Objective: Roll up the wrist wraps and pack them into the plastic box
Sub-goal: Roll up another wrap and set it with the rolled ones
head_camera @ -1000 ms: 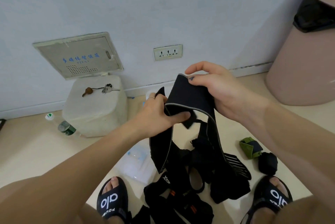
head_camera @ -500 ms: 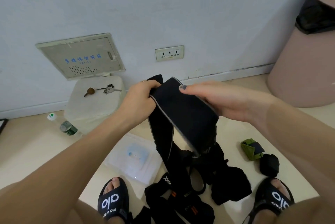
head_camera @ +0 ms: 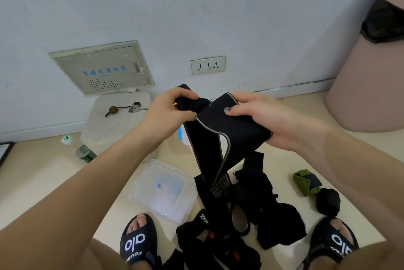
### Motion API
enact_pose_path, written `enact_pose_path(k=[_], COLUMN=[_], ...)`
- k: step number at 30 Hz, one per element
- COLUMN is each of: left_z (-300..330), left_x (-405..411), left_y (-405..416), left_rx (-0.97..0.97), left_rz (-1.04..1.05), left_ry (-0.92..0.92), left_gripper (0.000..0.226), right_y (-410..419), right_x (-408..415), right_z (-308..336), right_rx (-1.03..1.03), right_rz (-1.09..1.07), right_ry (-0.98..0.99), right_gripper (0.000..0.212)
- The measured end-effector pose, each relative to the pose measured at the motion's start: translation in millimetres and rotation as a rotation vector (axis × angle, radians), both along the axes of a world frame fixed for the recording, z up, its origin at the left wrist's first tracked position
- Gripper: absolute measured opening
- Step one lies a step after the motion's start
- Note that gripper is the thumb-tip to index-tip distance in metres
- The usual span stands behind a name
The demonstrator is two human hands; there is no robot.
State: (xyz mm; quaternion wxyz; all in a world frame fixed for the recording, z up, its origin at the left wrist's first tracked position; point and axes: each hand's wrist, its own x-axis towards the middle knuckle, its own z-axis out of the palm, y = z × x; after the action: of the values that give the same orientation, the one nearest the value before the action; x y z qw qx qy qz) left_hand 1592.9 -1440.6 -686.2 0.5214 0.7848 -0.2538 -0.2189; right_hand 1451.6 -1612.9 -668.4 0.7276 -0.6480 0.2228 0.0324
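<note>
A long black wrist wrap (head_camera: pixel 227 134) with a grey edge is held up in the air between both hands. My left hand (head_camera: pixel 170 110) pinches its upper end. My right hand (head_camera: pixel 260 116) grips the broad folded part, thumb on top. The rest of the wrap hangs down to a heap of black wraps (head_camera: pixel 251 221) on the floor between my feet. A clear plastic box (head_camera: pixel 150 197) lies open on the floor below my left arm. One green rolled wrap (head_camera: pixel 305 181) and one black rolled wrap (head_camera: pixel 328 202) lie on the floor at the right.
A white block (head_camera: pixel 113 125) with keys (head_camera: pixel 133 107) on it stands against the wall. A plastic bottle (head_camera: pixel 80 151) lies left of it. A large pink bin (head_camera: pixel 369 86) stands at the right. My feet in black sandals (head_camera: pixel 137 241) flank the heap.
Both hands have shifted along the wrap and drawn closer together. The right hand now grips the folded part from the side, and the fold has tightened.
</note>
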Motion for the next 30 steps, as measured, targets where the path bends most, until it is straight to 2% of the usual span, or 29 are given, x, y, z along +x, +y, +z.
enact_pose_path(k=[5,9,15,20,27,30], left_z=[4.4,4.5,8.7,8.8,8.0,12.6], left_x=[7.8,12.3,5.3,2.3,2.0,-1.2], left_y=[4.8,8.7,6.9,3.8,0.9,-0.4], left_rx=[-0.095,-0.129,-0.159,-0.155,-0.189,-0.190], left_rz=[0.036,0.073,0.112,0.069,0.092,0.119], left_ry=[-0.028,-0.039,-0.075,-0.141,-0.172,-0.150], left_gripper=[0.025,0.029,0.020,0.016,0.014,0.023], right_y=[-4.8,-5.7,-2.4,4.8,7.4,7.9], right_x=[-0.7,-2.4,-4.0,-4.9,-5.0,-5.4], right_z=[0.8,-1.1,-2.6,-4.2,-3.4,-2.4], right_rx=[0.052,0.099,0.144,0.077,0.036,-0.003], right_rz=[0.054,0.083,0.118,0.071,0.070,0.094], right_ry=[-0.051,-0.023,-0.010,0.012,0.023,0.028], right_gripper=[0.033,0.033,0.025,0.011,0.019,0.027])
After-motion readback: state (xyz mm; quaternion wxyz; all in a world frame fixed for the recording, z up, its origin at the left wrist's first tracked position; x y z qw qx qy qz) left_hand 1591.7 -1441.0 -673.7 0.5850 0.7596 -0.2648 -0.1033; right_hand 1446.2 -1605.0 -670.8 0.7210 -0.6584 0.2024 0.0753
